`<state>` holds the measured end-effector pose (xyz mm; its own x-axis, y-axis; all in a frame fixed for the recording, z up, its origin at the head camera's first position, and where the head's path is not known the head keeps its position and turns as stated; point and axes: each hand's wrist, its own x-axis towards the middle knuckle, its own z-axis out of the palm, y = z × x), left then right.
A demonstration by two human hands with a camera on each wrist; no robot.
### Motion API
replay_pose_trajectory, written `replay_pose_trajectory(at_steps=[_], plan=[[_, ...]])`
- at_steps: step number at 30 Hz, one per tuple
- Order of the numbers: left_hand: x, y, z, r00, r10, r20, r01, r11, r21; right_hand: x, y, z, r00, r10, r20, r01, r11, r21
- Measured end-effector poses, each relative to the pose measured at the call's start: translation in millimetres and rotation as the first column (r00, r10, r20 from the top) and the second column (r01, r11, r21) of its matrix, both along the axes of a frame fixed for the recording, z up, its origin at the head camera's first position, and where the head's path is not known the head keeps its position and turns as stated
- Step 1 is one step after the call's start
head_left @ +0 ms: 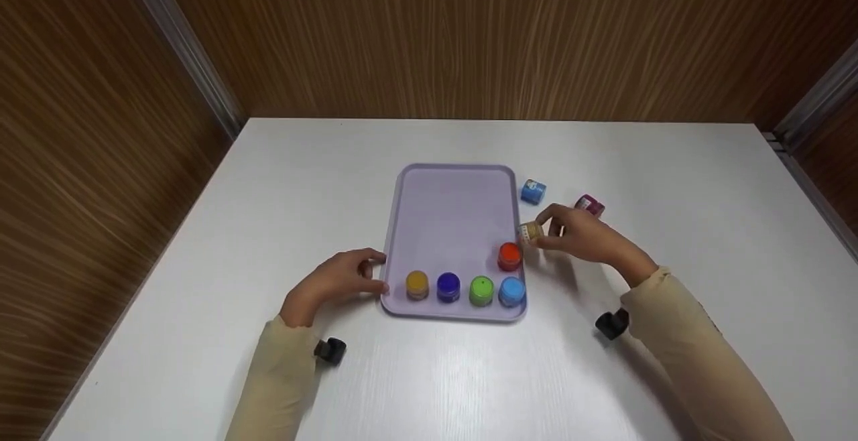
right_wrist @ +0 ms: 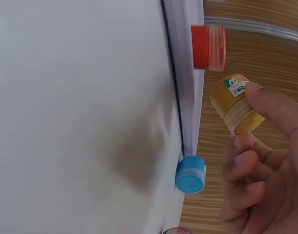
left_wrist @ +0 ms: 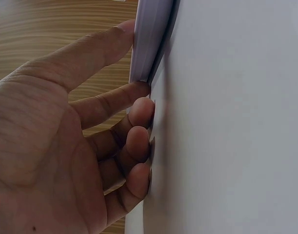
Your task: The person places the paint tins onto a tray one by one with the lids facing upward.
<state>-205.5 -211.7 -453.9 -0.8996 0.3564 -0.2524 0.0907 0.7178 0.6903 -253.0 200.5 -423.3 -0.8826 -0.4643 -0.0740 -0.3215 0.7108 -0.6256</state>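
My right hand (head_left: 582, 232) pinches a small ochre-yellow paint jar (right_wrist: 232, 100) between thumb and fingertips. The jar is tilted, its label showing, and in the head view it overlaps the right rim of a lilac tray (head_left: 456, 213). My left hand (head_left: 335, 280) is at the tray's left edge, thumb and index fingertip touching its side, the other fingers loosely bent by the tabletop. Along the tray's near end stand a mustard jar (head_left: 417, 285), a dark blue jar (head_left: 448, 287), a green jar (head_left: 481, 290) and a light blue jar (head_left: 511, 291). Behind the last is a red jar (head_left: 509, 257).
Outside the tray, a blue jar (head_left: 533, 191) lies on its side near the right rim. A dark magenta jar (head_left: 590, 206) lies farther right, partly behind my right hand. Wood-grain panels (head_left: 469, 39) stand behind the white table (head_left: 322, 173) and at its sides.
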Motion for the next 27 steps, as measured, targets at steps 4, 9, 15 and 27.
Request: replay_pose_trajectory(at_steps=[4,9,15,27], plan=[[-0.4,-0.3,-0.1,1.0,-0.009,-0.003,0.009,1.0,-0.004,1.7,-8.7,5.1,1.0,0.002,0.002,-0.002,1.0,-0.001],[0.4,-0.3,0.8,1.0,-0.013,-0.003,0.013,1.0,0.002,2.4,-19.8,14.9,1.0,0.003,0.015,-0.003,1.0,0.008],[0.4,-0.3,0.0,1.0,-0.011,-0.004,0.011,1.0,-0.002,2.2,-30.3,21.2,0.999,0.013,0.037,-0.014,1.0,0.016],[0.0,0.0,-0.2,1.0,0.006,0.005,-0.006,1.0,-0.011,6.2,-51.0,20.2,0.997,0.051,0.056,-0.049,0.999,-0.022]])
